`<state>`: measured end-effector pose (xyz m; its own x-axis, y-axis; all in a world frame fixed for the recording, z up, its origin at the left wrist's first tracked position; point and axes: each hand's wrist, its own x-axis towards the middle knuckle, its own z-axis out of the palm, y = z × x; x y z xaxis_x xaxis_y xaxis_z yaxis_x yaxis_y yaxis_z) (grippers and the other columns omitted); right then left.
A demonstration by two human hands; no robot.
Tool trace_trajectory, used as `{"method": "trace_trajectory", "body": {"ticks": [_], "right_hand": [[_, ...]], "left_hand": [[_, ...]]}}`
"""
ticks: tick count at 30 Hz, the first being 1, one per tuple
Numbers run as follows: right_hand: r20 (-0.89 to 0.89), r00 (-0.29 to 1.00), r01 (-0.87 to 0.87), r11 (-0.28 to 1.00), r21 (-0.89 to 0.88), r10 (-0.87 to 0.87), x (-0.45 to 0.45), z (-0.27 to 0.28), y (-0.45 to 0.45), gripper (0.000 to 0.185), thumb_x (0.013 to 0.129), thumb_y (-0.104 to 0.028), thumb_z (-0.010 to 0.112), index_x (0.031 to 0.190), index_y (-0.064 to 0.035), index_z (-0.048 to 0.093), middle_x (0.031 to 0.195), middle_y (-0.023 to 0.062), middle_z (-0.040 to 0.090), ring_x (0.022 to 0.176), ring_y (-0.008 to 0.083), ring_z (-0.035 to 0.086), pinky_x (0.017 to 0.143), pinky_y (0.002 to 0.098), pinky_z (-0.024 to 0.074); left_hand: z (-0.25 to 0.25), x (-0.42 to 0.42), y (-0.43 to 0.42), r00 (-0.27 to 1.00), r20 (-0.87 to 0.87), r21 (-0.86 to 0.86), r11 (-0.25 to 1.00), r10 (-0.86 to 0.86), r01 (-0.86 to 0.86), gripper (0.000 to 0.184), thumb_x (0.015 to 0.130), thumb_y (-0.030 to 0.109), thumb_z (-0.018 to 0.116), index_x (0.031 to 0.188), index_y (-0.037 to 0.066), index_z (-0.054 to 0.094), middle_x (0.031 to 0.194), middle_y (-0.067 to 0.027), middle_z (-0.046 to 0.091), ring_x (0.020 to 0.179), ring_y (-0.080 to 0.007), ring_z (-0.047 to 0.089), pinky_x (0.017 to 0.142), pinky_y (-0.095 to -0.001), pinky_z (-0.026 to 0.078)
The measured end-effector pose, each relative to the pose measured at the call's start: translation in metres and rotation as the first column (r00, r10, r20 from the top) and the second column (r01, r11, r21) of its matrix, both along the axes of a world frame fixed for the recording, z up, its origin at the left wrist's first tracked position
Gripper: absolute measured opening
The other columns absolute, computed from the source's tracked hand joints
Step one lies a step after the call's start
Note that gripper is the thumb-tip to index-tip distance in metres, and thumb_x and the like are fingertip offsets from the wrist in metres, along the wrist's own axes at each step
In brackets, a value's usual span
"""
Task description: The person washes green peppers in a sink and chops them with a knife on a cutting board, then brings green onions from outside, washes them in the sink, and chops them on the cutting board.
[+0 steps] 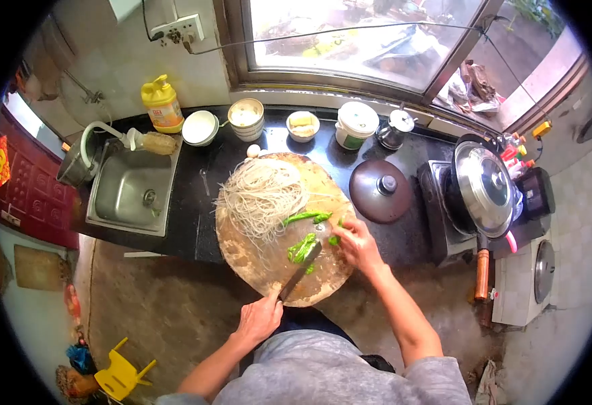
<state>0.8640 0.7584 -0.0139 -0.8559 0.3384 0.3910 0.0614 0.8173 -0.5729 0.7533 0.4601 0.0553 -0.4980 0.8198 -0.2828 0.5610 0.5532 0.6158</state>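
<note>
A round wooden chopping board (pixel 242 253) lies at the counter's front edge. My left hand (pixel 261 317) is closed around the handle of a knife (pixel 294 281), whose blade points up and right to a small pile of cut green pepper (pixel 302 248). Over the board's right side, my right hand (pixel 358 244) has its fingers pinched together at small green pieces. Between the hands and a heap of pale noodles (pixel 263 192) lies a long green pepper (pixel 300 217). A small green bit sits beside the blade.
Behind the board stand white bowls (pixel 201 128), a bowl of yellowish pieces (pixel 302 126) and a white tub (pixel 357 125). A dark lid (pixel 381 191) lies to its right. The sink (pixel 130 189) is at left; a lidded pan (pixel 483 182) rests on the stove at right.
</note>
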Motion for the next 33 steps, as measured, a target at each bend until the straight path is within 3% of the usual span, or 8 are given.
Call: {"method": "trace_trajectory", "body": {"ticks": [1, 4, 7, 11, 17, 24, 29, 33], "right_hand": [[0.018, 1.0, 0.006, 0.998, -0.064, -0.005, 0.013, -0.003, -0.012, 0.043, 0.071, 0.005, 0.065, 0.111, -0.0087, 0.066, 0.11, 0.0176, 0.059, 0.1, 0.0336, 0.061, 0.083, 0.0389, 0.0537], [0.038, 0.999, 0.007, 1.0, 0.028, -0.008, 0.037, 0.004, -0.042, 0.045, 0.07, 0.002, 0.064, 0.115, -0.0072, 0.064, 0.109, 0.0181, 0.059, 0.101, 0.035, 0.06, 0.086, 0.0405, 0.0529], [0.062, 0.997, 0.044, 0.999, 0.025, -0.045, 0.042, 0.007, -0.045, 0.037, 0.073, -0.002, 0.066, 0.109, -0.0034, 0.062, 0.104, 0.015, 0.061, 0.101, 0.0357, 0.06, 0.09, 0.0418, 0.0504], [0.015, 0.999, 0.03, 0.992, 0.127, -0.032, 0.045, -0.005, -0.044, 0.027, 0.073, -0.004, 0.068, 0.099, -0.0021, 0.062, 0.104, 0.0152, 0.062, 0.101, 0.0353, 0.06, 0.091, 0.0432, 0.0488], [-0.011, 0.999, -0.049, 0.997, 0.063, 0.05, 0.038, -0.001, -0.05, 0.023, 0.073, -0.005, 0.069, 0.094, -0.0019, 0.063, 0.105, 0.0159, 0.061, 0.094, 0.0352, 0.062, 0.084, 0.0416, 0.0516], [-0.012, 1.0, 0.01, 1.0, 0.012, -0.01, 0.03, 0.001, -0.055, 0.018, 0.074, -0.005, 0.069, 0.09, -0.0024, 0.063, 0.099, 0.0161, 0.061, 0.093, 0.0356, 0.061, 0.084, 0.0418, 0.0509], [0.046, 0.999, 0.025, 0.999, -0.027, -0.023, 0.031, -0.004, -0.055, 0.014, 0.075, -0.007, 0.07, 0.086, -0.0031, 0.062, 0.094, 0.017, 0.059, 0.089, 0.0364, 0.059, 0.082, 0.0426, 0.0502], [-0.003, 1.0, 0.009, 1.0, 0.024, -0.009, 0.026, -0.003, -0.051, 0.013, 0.075, -0.007, 0.07, 0.085, -0.0031, 0.062, 0.09, 0.0172, 0.058, 0.087, 0.037, 0.058, 0.081, 0.0425, 0.0501]], "left_hand": [[0.004, 0.001, 0.001, 1.0, 0.013, -0.011, 1.0, 0.006, -0.005, 0.03, 0.092, 0.02, 0.053, 0.117, 0.004, 0.053, 0.084, -0.0212, 0.067, 0.076, -0.0426, 0.065, 0.066, -0.0526, 0.05], [0.009, 0.006, 0.004, 0.999, -0.027, 0.055, 0.998, 0.019, -0.017, 0.023, 0.092, 0.019, 0.054, 0.109, 0.004, 0.053, 0.082, -0.0207, 0.066, 0.075, -0.0417, 0.065, 0.064, -0.0517, 0.05], [0.014, 0.01, 0.014, 0.999, -0.042, 0.1, 0.995, 0.009, -0.005, 0.023, 0.091, 0.02, 0.056, 0.109, 0.005, 0.055, 0.084, -0.0194, 0.065, 0.074, -0.0416, 0.063, 0.064, -0.0513, 0.049], [0.007, 0.017, 0.027, 0.995, -0.082, 0.091, 0.994, -0.049, 0.057, 0.013, 0.091, 0.017, 0.056, 0.093, 0.006, 0.05, 0.079, -0.0177, 0.063, 0.07, -0.0406, 0.063, 0.059, -0.0499, 0.048], [0.002, 0.023, 0.031, 0.961, -0.266, 0.184, 0.974, -0.078, 0.13, 0.01, 0.09, 0.014, 0.058, 0.09, 0.007, 0.051, 0.069, -0.0162, 0.061, 0.059, -0.035, 0.065, 0.05, -0.0451, 0.05], [0.011, 0.03, 0.037, 0.956, -0.284, 0.075, 0.992, -0.08, 0.105, 0.009, 0.089, 0.013, 0.058, 0.091, 0.007, 0.051, 0.071, -0.0161, 0.062, 0.06, -0.0352, 0.065, 0.051, -0.0455, 0.051], [-0.022, 0.029, 0.052, 0.944, -0.312, 0.032, 0.992, -0.107, 0.123, 0.01, 0.089, 0.014, 0.058, 0.092, 0.007, 0.051, 0.071, -0.0164, 0.062, 0.06, -0.0348, 0.066, 0.051, -0.0453, 0.052], [-0.017, 0.019, 0.043, 0.932, -0.347, 0.128, 0.979, -0.104, 0.157, 0.01, 0.089, 0.013, 0.058, 0.092, 0.007, 0.052, 0.07, -0.0165, 0.061, 0.061, -0.0348, 0.066, 0.051, -0.0463, 0.051]]}}
